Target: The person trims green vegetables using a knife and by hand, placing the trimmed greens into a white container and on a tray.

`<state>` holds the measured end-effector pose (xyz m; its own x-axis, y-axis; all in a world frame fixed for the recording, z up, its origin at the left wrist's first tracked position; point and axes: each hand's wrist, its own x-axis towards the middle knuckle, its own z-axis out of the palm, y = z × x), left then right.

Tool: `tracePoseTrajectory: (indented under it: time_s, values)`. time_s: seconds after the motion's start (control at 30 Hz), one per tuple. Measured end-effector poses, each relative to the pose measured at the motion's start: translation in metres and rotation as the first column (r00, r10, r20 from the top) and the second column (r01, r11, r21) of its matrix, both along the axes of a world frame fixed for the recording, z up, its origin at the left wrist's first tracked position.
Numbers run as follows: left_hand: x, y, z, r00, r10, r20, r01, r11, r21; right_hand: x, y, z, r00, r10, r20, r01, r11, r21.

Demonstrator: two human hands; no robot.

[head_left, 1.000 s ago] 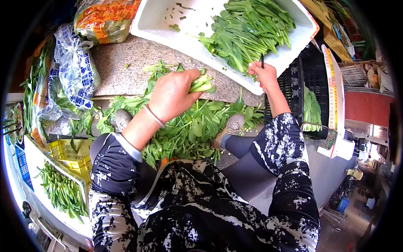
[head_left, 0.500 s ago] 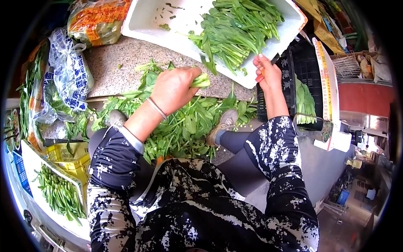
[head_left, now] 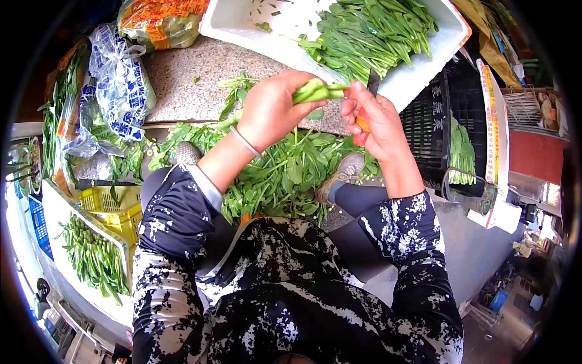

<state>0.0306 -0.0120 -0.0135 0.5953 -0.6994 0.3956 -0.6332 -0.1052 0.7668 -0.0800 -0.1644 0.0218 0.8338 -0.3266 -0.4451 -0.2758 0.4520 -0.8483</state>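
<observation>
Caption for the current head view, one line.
Left hand holds green stems; right hand, with a knife, meets their ends.

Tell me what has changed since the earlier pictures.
The hands have come together: the right hand, holding a knife, has moved left to the stalk ends of the bunch in the left hand. The left hand still grips that bunch; the greens in the white box remain.

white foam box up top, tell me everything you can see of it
The white box looks like foam, with smooth, thick walls, an open top and orange-red colouring along its right edge. It sits tilted across the view, cut off by the frame, overlapping the speckled slab. Leafy greens fill its right part; dark green scraps dot the left. The knife overlaps its near wall; contact is unclear.
</observation>
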Motion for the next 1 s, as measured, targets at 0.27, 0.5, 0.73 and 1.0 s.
tracePoseTrajectory:
  time_s: [0.27, 0.5, 0.73, 1.0]
  values:
    - [0.003, 0.003, -0.009, 0.878, -0.021, -0.478, 0.063, 0.995, 0.072, -0.002, 0.017, -0.010, 0.985, 0.135, 0.107, -0.082, 0.914, -0.396]
    - [0.002, 0.005, -0.007, 0.922, 0.001, -0.388, 0.058, 0.988, 0.142, 0.001, 0.014, -0.014, 0.988, 0.138, 0.075, -0.096, 0.909, -0.405]
    - [0.002, 0.012, -0.008, 0.963, -0.057, -0.265, 0.091, 0.989, 0.119, -0.002, 0.001, -0.019, 0.987, 0.154, 0.051, -0.147, 0.983, -0.112]
    - [0.006, 0.012, -0.005, 0.687, -0.122, -0.716, 0.129, 0.991, -0.045, 0.001, 0.002, -0.034, 0.999, 0.012, -0.048, -0.037, 0.833, -0.551]
